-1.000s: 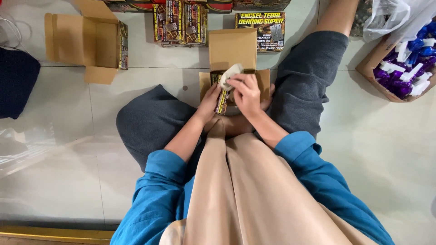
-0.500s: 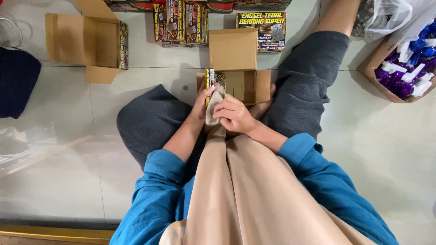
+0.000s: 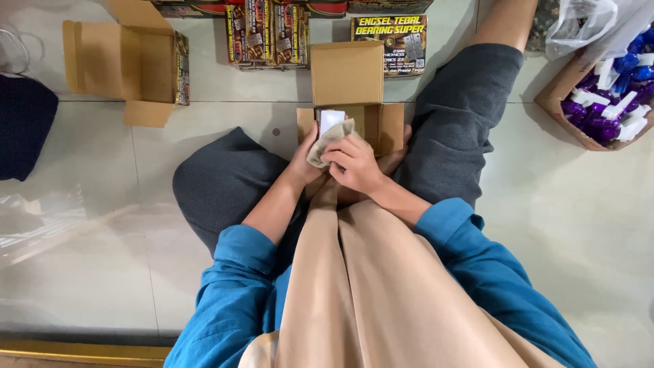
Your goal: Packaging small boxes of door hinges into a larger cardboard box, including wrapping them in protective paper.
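The person sits cross-legged on a tiled floor. The left hand grips a small packaged item, its plain white face turned up, just above the open cardboard box that rests between the knees. The right hand is closed on a beige cloth and presses it against the item's lower edge. The two hands touch each other around the item. A second open cardboard box lies well apart at upper left. Printed retail boxes stand in a row beyond. A carton of purple spray bottles sits at far right.
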